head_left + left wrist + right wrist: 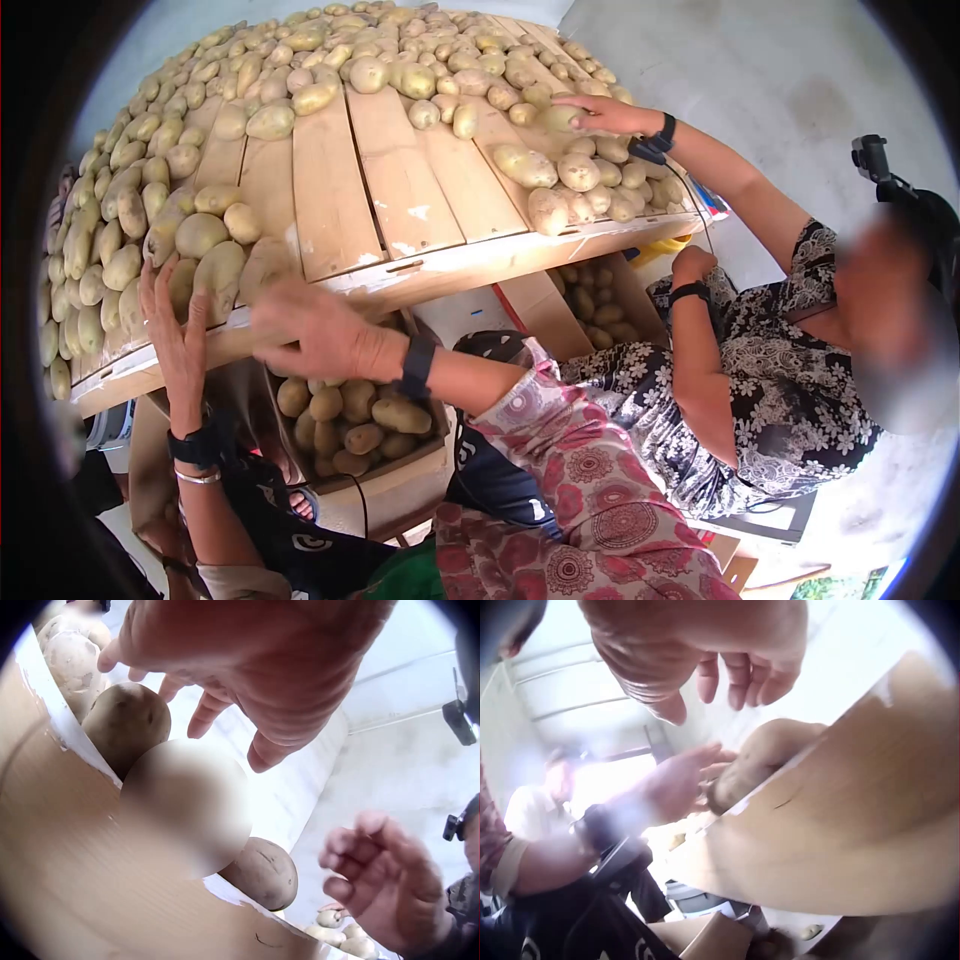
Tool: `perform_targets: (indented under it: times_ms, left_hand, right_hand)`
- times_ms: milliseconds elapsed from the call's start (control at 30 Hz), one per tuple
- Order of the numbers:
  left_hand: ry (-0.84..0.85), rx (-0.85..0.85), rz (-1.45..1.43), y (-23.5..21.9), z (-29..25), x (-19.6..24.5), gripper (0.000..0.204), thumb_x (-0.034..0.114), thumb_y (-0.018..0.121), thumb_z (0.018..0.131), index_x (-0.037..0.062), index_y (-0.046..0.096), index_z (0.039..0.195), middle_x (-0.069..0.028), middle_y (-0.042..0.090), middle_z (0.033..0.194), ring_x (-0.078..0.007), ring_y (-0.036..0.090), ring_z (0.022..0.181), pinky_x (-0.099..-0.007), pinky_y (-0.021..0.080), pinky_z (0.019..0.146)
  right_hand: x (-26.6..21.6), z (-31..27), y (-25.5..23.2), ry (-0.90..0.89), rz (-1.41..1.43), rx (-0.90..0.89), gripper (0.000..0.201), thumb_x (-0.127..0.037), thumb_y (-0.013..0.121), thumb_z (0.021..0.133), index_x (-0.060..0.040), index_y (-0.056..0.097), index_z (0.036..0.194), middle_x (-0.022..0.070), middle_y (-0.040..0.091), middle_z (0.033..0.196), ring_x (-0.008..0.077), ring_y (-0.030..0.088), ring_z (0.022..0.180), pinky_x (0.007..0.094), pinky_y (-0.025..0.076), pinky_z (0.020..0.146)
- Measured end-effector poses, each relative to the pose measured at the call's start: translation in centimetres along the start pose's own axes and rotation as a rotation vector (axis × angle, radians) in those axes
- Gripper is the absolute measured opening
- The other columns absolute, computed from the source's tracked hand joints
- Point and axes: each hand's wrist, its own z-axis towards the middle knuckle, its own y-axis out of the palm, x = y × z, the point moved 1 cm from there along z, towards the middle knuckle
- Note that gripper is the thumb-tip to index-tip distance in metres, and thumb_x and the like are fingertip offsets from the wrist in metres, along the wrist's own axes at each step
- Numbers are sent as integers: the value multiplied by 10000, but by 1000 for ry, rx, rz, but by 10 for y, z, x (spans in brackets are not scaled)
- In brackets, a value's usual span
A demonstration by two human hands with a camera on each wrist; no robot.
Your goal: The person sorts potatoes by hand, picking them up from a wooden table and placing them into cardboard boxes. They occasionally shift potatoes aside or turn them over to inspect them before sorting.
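Note:
Potatoes cover much of a slatted wooden table (pixel 330 210). At its near edge my left hand (pixel 178 335) reaches up with fingers extended, fingertips right at a potato (pixel 218 272). The left wrist view shows those fingers spread above several potatoes, among them a brown potato (pixel 129 724) and a blurred one closer to the camera. My right hand (pixel 322 332), blurred in the head view, hovers just off the edge beside another potato (pixel 266 268). Its fingers hang loosely bent with nothing between them in the right wrist view.
Below the table edge stands a cardboard box (pixel 400 462) of potatoes, and a second box (pixel 640 300) holds more. To the right, another person (pixel 760 390) reaches one hand (pixel 610 115) onto potatoes at the table's right end.

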Motion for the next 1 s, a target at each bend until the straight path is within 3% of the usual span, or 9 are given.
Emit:
perform_targets:
  times_ms: [67,100,167,233,333,733,900,967,1000]
  left_hand:
    - [-3,43,4,-1,1,2,489,360,538,926,48,471,1297,-234,305,1437,-392,287,1330,-449,236,1079]
    - [-28,71,-26,0,1,2,487,368,523,933,48,472,1297,-234,304,1438,-389,284,1333,-450,230,1081]
    - [-51,102,-48,1,2,1,486,376,507,941,47,473,1296,-233,303,1439,-385,281,1337,-451,225,1083]
    - [-50,27,-8,2,0,0,462,320,491,955,30,449,1313,-204,284,1460,-358,262,1357,-406,211,1099]
    - [-16,-153,10,6,-1,-11,431,306,491,954,39,467,1291,-200,301,1450,-361,270,1351,-417,208,1099]
    - [32,-15,37,-2,-2,2,335,197,579,887,34,549,1178,-254,420,1340,-420,376,1250,-453,305,1043]
    - [-15,68,-26,-10,0,3,336,234,583,891,60,559,1176,-250,396,1362,-406,373,1262,-430,287,1055]
    - [-19,91,-30,-11,1,5,326,228,604,871,62,571,1150,-253,404,1348,-432,373,1248,-466,309,1030]
    - [-17,110,-56,-10,1,6,318,222,625,851,64,583,1124,-255,412,1334,-458,373,1234,-502,330,1005]
  right_hand:
    - [-9,-14,21,294,166,-529,265,-151,695,720,-63,564,934,152,562,980,334,554,910,395,459,794]
    - [-1,-35,47,249,171,-637,291,-155,691,718,-67,563,964,165,552,1044,345,543,975,425,454,826]
    - [13,-78,78,196,179,-742,318,-158,688,715,-71,562,994,179,542,1109,356,532,1039,455,449,858]
    - [19,-105,84,135,-350,-848,339,-142,642,737,-70,551,1056,227,458,1263,419,436,1196,606,379,926]
    - [52,-124,103,186,-321,-871,350,-148,591,777,-64,534,1112,264,348,1369,479,321,1282,723,269,946]
    - [73,-140,139,137,-306,-708,234,-218,596,782,-112,624,988,177,559,1107,363,486,1109,611,330,936]
    - [48,-107,104,-93,-470,-748,288,-99,594,730,-48,579,1013,162,586,1052,326,544,1039,508,428,842]
    - [40,-86,88,338,18,-940,347,-63,611,706,-28,545,1044,160,588,1019,310,580,941,417,465,796]
    - [29,-66,72,321,27,-952,347,-63,611,706,-28,545,1044,160,588,1019,310,580,941,417,465,796]
